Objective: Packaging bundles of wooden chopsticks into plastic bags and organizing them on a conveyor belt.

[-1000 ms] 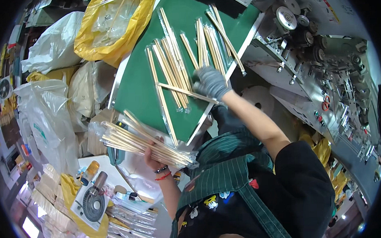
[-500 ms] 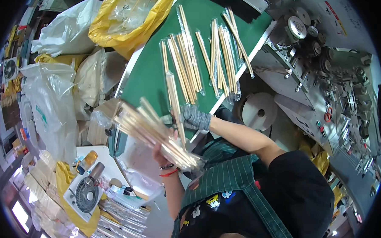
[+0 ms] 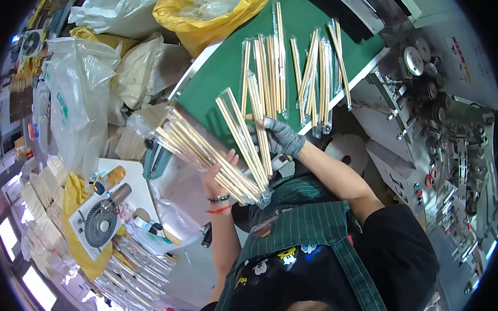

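Above the person's green striped apron [image 3: 307, 225], a fanned bundle of clear-wrapped chopstick pairs [image 3: 204, 152] lay across the left hand [image 3: 219, 173], whose bare fingers were curled up around its near end. Half a second before, this bundle had sat lower and further left in view; it had since been raised toward the edge of the green worktop [image 3: 223, 73].

Just right of it, the right hand [image 3: 279, 137], in a grey knit glove, was closed on a few more wrapped pairs [image 3: 253, 127], held nearly upright and touching the bundle near its lower end. A second earlier that hand had been stretched out over the worktop among the loose pairs; it had drawn back to the worktop's near edge, next to the left hand.

On the worktop beyond, more wrapped chopstick pairs [image 3: 317, 69] lay in loose rows, some overhanging the near edge. A yellow plastic bag [image 3: 209, 12] sat at the worktop's far left corner, with white and clear sacks [image 3: 79, 90] piled to the left of it. Lower left, a small white fan [image 3: 99, 223] lay flat beside stacks of packed chopsticks [image 3: 131, 266]. Grey packing machinery [image 3: 424, 92] with rollers stood to the right of the worktop.
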Motion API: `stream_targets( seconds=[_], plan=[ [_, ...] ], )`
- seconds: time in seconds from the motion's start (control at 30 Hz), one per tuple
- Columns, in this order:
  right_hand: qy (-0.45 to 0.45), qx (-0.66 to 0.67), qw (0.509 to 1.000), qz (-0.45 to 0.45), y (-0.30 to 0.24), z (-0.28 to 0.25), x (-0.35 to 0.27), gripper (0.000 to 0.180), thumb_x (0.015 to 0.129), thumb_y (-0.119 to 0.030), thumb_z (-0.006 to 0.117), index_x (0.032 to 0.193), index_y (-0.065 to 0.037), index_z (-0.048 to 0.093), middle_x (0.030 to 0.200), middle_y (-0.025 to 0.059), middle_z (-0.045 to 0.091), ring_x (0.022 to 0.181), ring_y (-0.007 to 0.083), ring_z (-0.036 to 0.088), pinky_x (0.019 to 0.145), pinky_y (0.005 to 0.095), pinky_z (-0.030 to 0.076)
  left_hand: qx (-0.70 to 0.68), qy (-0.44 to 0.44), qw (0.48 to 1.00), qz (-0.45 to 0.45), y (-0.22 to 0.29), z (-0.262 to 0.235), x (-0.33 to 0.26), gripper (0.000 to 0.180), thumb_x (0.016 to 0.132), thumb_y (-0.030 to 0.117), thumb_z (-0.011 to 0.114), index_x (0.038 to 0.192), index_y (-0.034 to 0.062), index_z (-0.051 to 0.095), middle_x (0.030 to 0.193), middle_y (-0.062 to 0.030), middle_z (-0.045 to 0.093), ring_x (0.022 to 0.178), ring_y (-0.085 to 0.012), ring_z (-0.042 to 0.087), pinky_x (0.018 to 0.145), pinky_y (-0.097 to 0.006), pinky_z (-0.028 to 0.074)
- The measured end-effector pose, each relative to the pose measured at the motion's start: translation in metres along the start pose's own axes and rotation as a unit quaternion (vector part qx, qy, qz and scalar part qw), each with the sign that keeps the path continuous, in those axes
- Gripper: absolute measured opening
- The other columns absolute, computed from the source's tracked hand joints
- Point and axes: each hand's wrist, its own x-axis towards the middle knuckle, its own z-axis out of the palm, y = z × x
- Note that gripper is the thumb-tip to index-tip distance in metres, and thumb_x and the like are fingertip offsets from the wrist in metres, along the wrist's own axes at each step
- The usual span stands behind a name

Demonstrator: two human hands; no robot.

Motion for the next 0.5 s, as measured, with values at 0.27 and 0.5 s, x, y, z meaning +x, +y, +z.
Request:
stream_targets(
  seconds=[0.27,0.5],
  plan=[
    [-0.016,-0.07,0.997,-0.002,-0.001,0.002,-0.001,0.057,0.065,-0.02,0.061,0.112,-0.001,0.035,0.102,0.0135,0.048,0.09,0.0254,0.051,0.076,0.0353,0.045,0.024,0.037,0.999,0.008,-0.003,0.012,-0.007,0.033,0.066,-0.001,0.045,0.098,-0.0072,0.041,0.09,-0.0166,0.049,0.094,-0.0368,0.045,0.086,-0.048,0.034],
    [-0.013,-0.112,0.993,-0.021,-0.009,0.006,0.002,0.06,0.066,-0.02,0.062,0.115,-0.002,0.031,0.108,0.0151,0.045,0.091,0.0255,0.05,0.074,0.0355,0.045,0.123,0.06,0.991,0.009,0.009,0.033,-0.006,0.034,0.068,0.0,0.045,0.101,-0.0085,0.041,0.096,-0.0181,0.049,0.091,-0.0326,0.049,0.079,-0.04,0.043]
  ],
)
